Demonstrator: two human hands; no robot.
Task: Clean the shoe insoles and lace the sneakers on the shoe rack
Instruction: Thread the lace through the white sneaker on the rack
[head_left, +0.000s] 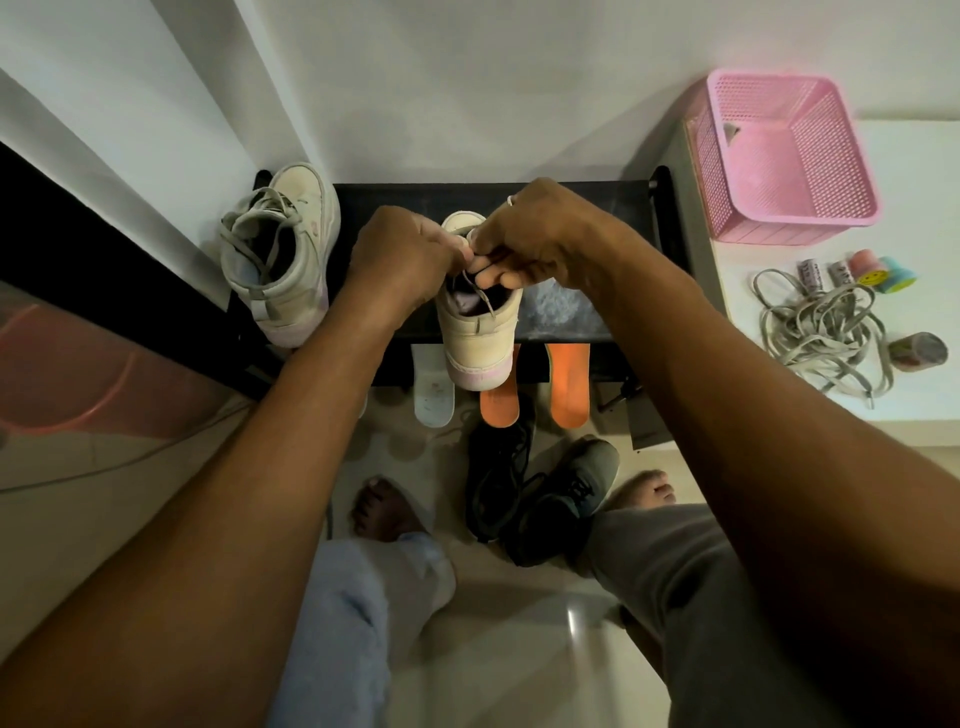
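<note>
Head view: both the left hand (402, 254) and right hand (524, 244) pinch the limp grey lace (480, 293) over the cream sneaker (475, 338); best gripped near its stiff tip.

A black shoe rack (597, 208) carries a cream sneaker (478, 338) with a pale pink sole and a grey lace (485, 301), and a second sneaker (283, 249) in the same cream, pink and grey. Nearby are orange insoles (569, 384), a white insole (434, 384) speckled with dark spots, a black shoe (498, 478) and a dark grey shoe (566, 499). On the right are a pink basket (789, 156) patterned with small holes, a tangle of grey laces (821, 327), and tape rolls (883, 270) in pink, teal and smiley-face yellow.
</note>
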